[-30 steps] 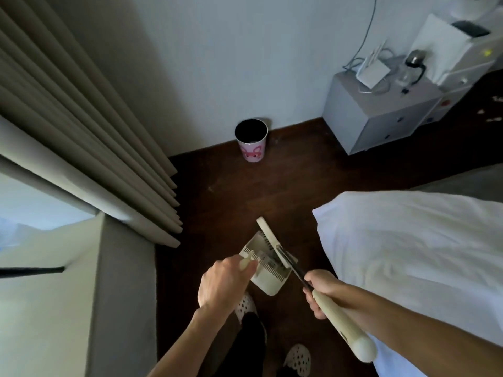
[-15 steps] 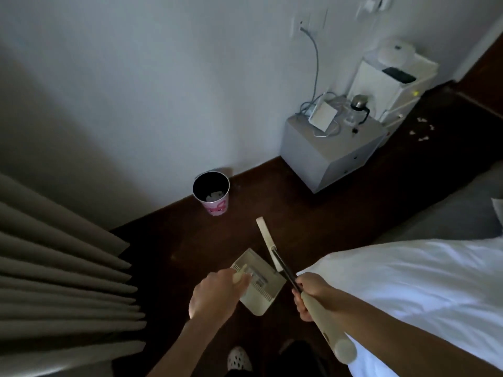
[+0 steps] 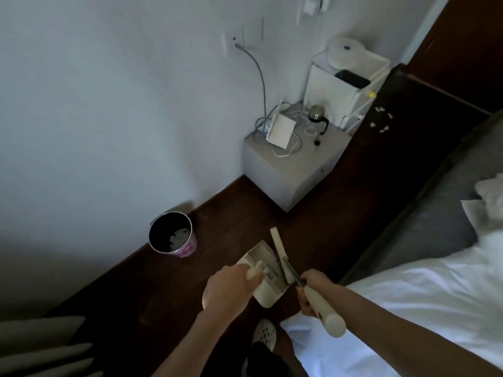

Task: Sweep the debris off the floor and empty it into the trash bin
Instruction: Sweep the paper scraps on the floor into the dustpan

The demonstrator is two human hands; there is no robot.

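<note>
My left hand (image 3: 228, 288) grips the handle of a cream dustpan (image 3: 265, 273), held above the dark wood floor (image 3: 313, 227). My right hand (image 3: 313, 291) holds the cream handle of a small broom (image 3: 280, 250), whose head rests across the pan's right side. A round trash bin (image 3: 172, 235) with a pink pattern and a black liner stands by the wall, up and left of the pan, with pale litter inside. Several white scraps of debris (image 3: 381, 122) lie on the floor far off at the upper right.
A grey bedside cabinet (image 3: 294, 170) with a router, cables and a kettle stands against the wall. Beyond it is a white appliance (image 3: 340, 83). The bed (image 3: 435, 295) with white bedding fills the right. Curtain folds (image 3: 40, 346) show at the lower left. My shoe (image 3: 264, 334) is below the pan.
The view has swung right and up: the curtain has slid nearly out of view, the cabinet and far debris have come further in. Both hands keep the same hold on pan and broom.
</note>
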